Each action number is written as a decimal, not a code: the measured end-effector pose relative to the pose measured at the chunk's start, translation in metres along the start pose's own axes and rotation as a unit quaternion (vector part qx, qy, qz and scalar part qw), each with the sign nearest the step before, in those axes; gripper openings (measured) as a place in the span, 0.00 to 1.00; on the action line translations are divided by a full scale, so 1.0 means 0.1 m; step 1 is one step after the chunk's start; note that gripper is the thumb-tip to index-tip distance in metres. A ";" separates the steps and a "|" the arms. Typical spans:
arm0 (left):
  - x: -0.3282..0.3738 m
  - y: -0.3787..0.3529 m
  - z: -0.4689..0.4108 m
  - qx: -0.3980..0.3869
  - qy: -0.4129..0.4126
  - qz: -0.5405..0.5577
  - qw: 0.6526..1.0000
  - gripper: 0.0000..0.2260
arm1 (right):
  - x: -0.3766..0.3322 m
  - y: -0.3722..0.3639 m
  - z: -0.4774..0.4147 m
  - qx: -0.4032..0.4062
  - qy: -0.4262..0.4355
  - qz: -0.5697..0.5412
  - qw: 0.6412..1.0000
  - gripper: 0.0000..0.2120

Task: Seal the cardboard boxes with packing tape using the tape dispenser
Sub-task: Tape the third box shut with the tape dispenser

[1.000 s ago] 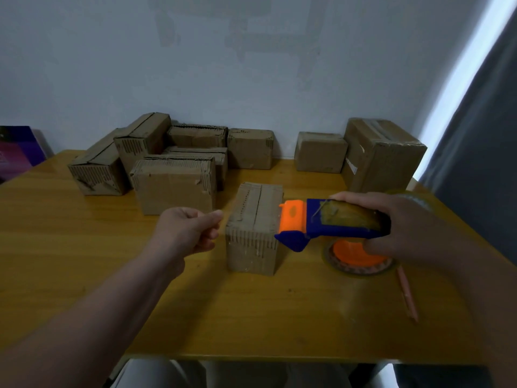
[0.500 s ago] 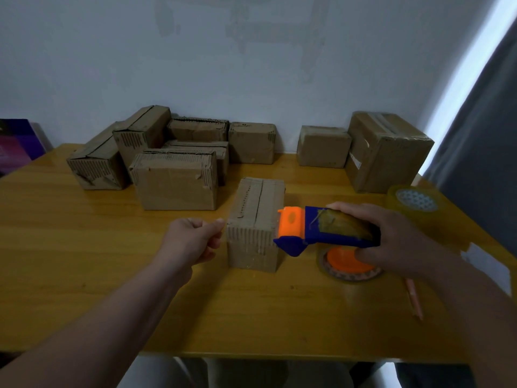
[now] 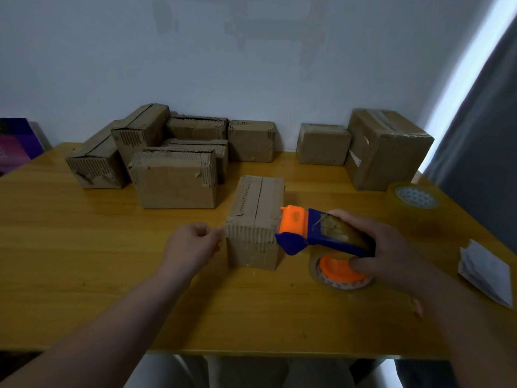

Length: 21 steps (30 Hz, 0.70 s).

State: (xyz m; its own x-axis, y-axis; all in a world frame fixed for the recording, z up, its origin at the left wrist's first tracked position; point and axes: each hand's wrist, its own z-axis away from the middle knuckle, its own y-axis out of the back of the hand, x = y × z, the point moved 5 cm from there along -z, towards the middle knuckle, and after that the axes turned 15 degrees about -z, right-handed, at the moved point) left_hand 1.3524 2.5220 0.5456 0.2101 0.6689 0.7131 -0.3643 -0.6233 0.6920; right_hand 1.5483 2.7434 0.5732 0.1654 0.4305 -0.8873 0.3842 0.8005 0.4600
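Note:
A small cardboard box [image 3: 256, 208] stands in the middle of the wooden table [image 3: 84, 261], its top seam running away from me. My right hand [image 3: 391, 247] grips a blue and orange tape dispenser [image 3: 307, 233]. The dispenser's orange head touches the box's near right top edge. My left hand [image 3: 193, 245] is beside the box's near left corner, fingers curled and thumb against the forefinger. No tape shows plainly in that hand.
Several cardboard boxes [image 3: 173, 183] are piled at the back left, and two more [image 3: 389, 149] stand at the back right. An orange-cored tape roll [image 3: 338, 278] lies under my right hand. A clear tape roll [image 3: 414, 203], folded paper [image 3: 486, 273] and a pink pencil [image 3: 418, 308] lie at the right.
My right hand has brought the dispenser a little left and down against the box's right edge. The left hand has stayed by the box's corner.

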 end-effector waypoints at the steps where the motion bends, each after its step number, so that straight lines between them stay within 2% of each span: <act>1: 0.03 0.06 0.02 0.045 -0.022 0.006 0.999 0.10 | 0.00 -0.01 0.00 0.001 0.001 -0.001 1.000 0.40; 3: 0.13 0.13 0.12 0.093 -0.071 0.061 0.991 0.09 | 0.00 -0.02 -0.01 0.003 0.002 -0.007 1.000 0.41; 7: 0.29 -0.05 0.33 -0.011 -0.135 0.102 0.986 0.28 | 0.04 -0.09 0.01 0.013 -0.030 0.013 0.999 0.42; 10: 0.30 -0.06 0.32 -0.037 -0.138 0.036 0.989 0.37 | 0.04 -0.13 0.03 0.016 -0.021 -0.013 1.000 0.42; 16: 0.36 0.07 0.14 -0.034 -0.153 -0.114 0.981 0.44 | -0.05 -0.36 0.04 0.006 0.011 -0.035 0.999 0.40; 21: 0.29 0.12 0.02 -0.097 -0.126 -0.030 0.987 0.46 | -0.04 -0.48 0.06 0.031 0.023 -0.056 0.998 0.39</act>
State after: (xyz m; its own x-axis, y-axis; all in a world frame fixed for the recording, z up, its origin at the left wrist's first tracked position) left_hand 1.3556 2.5331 0.5747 0.4462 0.5651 0.6940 -0.5062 -0.4802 0.7164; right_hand 1.5344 2.7004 0.5545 0.0774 0.3603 -0.9296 0.4543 0.8173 0.3545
